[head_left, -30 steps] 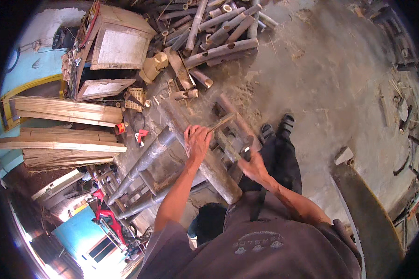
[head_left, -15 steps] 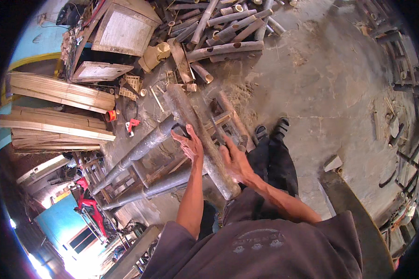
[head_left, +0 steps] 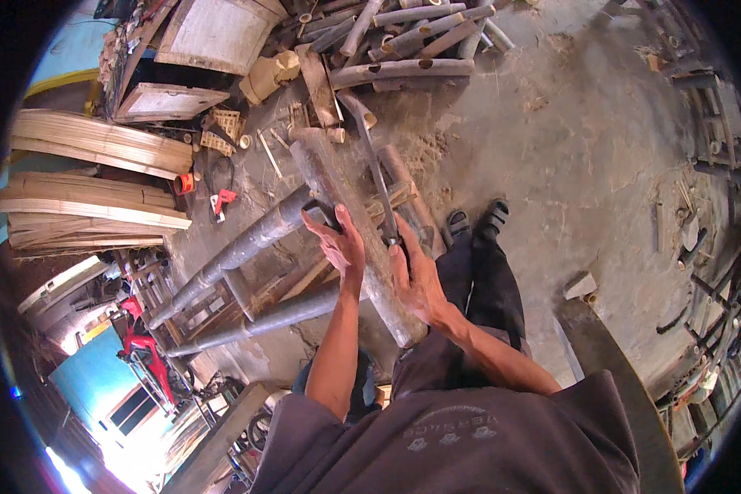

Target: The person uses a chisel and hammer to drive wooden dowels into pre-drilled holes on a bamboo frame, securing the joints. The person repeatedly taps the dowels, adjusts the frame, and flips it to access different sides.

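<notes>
A thick grey-brown bamboo pole (head_left: 336, 191) lies slantwise in front of me, its near end by my lap. My left hand (head_left: 342, 245) is beside the pole's left side, thumb and fingers apart, with nothing visible in it. Just beyond its fingers is the dark hollow end of a long bamboo rail (head_left: 247, 249). On the pole's other side my right hand (head_left: 418, 280) is closed around the handle of a long machete (head_left: 376, 169) with a curved tip. The blade points away from me alongside the pole. Most of the handle is hidden in my fingers.
Cut bamboo lengths (head_left: 412, 72) are heaped at the far side. Stacks of split bamboo slats (head_left: 99, 142) lie left, near a red tool (head_left: 221, 202). A dark plank (head_left: 605, 362) is at my right. A second rail (head_left: 259, 324) runs to the left.
The machete blade now reaches farther out beyond my right hand, where it was mostly hidden behind the pole before. My left hand stays beside the pole. The whole view has shifted slightly.
</notes>
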### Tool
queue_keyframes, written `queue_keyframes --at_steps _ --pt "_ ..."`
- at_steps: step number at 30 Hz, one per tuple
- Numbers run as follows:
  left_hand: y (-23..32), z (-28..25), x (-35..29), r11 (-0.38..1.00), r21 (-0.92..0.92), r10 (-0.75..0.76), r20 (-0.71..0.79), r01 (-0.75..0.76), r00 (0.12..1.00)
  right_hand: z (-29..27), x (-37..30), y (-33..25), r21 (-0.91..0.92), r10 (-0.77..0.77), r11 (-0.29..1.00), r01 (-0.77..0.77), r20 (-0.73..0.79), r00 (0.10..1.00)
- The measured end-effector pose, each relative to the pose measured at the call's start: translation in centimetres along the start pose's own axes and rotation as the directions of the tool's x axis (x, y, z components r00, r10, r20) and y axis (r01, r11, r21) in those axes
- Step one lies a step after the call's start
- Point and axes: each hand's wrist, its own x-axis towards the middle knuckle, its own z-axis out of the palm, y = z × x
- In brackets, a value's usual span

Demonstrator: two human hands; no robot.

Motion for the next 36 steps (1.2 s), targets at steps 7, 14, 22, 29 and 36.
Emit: queue_keyframes --at_steps 7,14,22,29,36 --pt "0.5 0.2 0.3 0.991 0.099 0.099 -0.039 -0.095 0.994 0.8 1.2 2.1 0.522 0.463 0.667 -0.531 0.269 0.845" --pt "-0.1 -0.1 -0.3 0.995 0.094 0.042 -0.040 -0.039 0.998 0.4 -0.2 -0.6 0.025 -0.061 0.998 0.062 -0.045 0.997" --pt "-2.4 0.9 0.7 0.910 0.328 0.339 -0.232 -0.254 0.912 -4.7 0.6 -1.1 0.302 0.294 0.896 -0.326 0.148 0.944" --pt "5.2 2.6 2.0 0.791 -0.125 0.592 0.400 -0.599 0.699 -8.5 -1.2 8.6 0.507 0.359 0.846 -0.163 -0.317 0.878" --pt "7.3 7.1 4.5 0.138 -0.020 0.344 0.939 -0.990 0.029 1.1 -4.3 10.7 0.621 0.577 0.423 -0.660 0.377 0.725"
